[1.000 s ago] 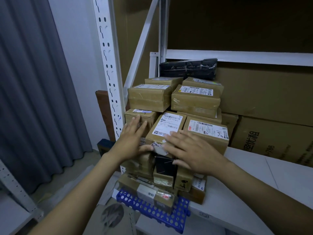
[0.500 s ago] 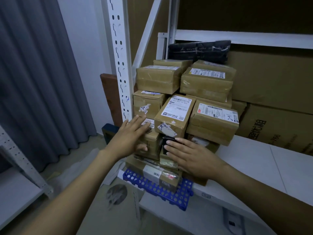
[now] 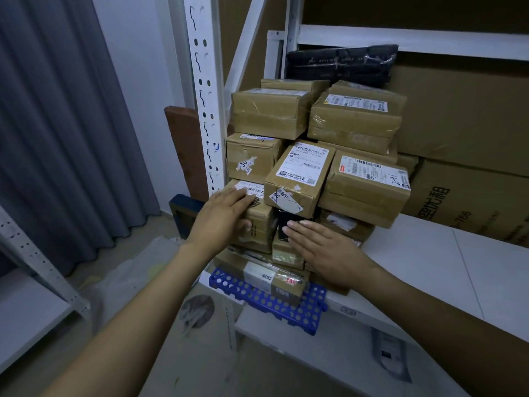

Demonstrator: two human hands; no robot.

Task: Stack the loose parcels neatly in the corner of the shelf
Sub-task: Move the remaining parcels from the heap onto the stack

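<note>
Several brown taped parcels stand stacked in the left corner of the white shelf (image 3: 429,253). A labelled parcel (image 3: 300,176) juts forward in the middle row, beside a wider one (image 3: 369,181). A black bag (image 3: 340,64) lies on top. My left hand (image 3: 223,219) rests flat, fingers spread, on the front of a lower left parcel (image 3: 259,222). My right hand (image 3: 323,250) lies flat against a small black box (image 3: 289,222) and the low parcels beneath it. A flat parcel (image 3: 266,273) at the bottom sits on a blue perforated tray (image 3: 274,302). Neither hand grips anything.
A white perforated upright (image 3: 204,96) stands just left of the stack. Large cardboard cartons (image 3: 463,138) fill the shelf's back right. A grey curtain (image 3: 57,124) hangs on the left, and another shelf edge (image 3: 28,296) sits low left. A lower shelf board (image 3: 329,353) lies below.
Both hands have slid down the stack's front, from the middle row onto the lower parcels. The view has moved closer and a little lower.
</note>
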